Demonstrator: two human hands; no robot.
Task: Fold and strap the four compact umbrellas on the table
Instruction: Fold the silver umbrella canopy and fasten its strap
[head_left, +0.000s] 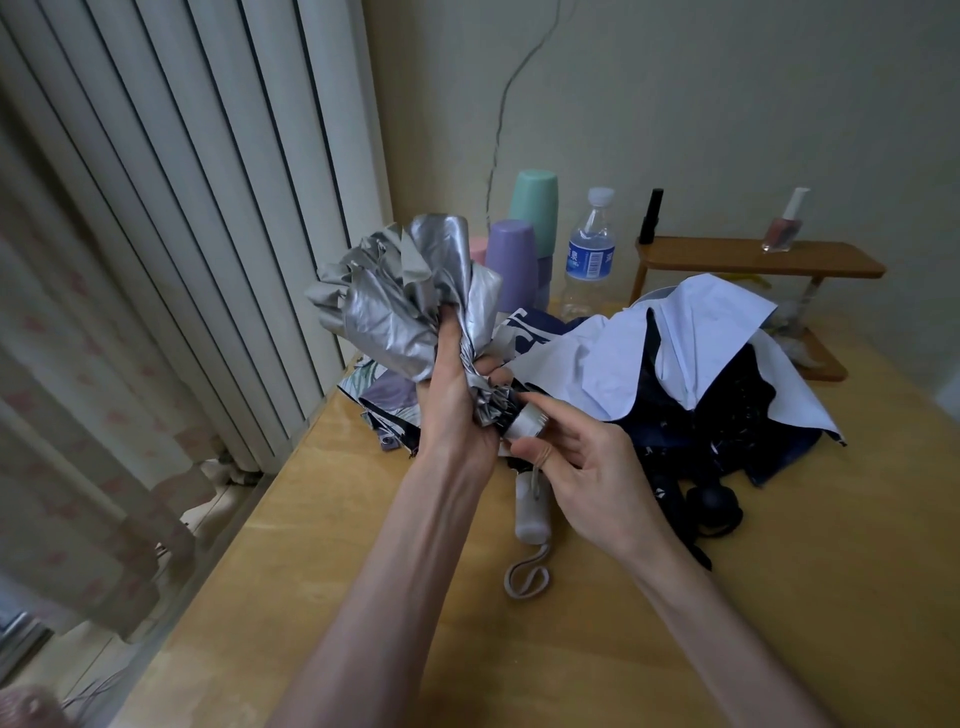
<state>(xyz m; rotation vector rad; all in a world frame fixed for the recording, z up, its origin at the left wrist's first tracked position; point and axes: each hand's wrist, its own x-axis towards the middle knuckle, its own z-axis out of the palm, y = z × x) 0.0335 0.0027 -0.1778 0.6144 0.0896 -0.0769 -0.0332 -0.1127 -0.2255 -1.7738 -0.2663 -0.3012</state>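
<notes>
A silver umbrella (400, 296) is held upright above the table, its canopy crumpled and loose. My left hand (457, 395) grips the bunched canopy near its lower end. My right hand (566, 457) pinches the silver handle end (527, 423) between thumb and fingers. Behind them lies a white and navy umbrella (691, 358), unfolded in a heap, with a black handle (711, 506) beside it. A floral umbrella (387, 400) lies partly hidden under my left hand. A white handle (531, 512) with a grey wrist loop (527, 574) lies on the table below my hands.
The wooden table (727, 623) runs along a white radiator (208, 182) and curtain on the left. At the back stand pastel cups (519, 249), a water bottle (589, 254) and a small wooden shelf (758, 257) with a nail polish bottle (782, 228).
</notes>
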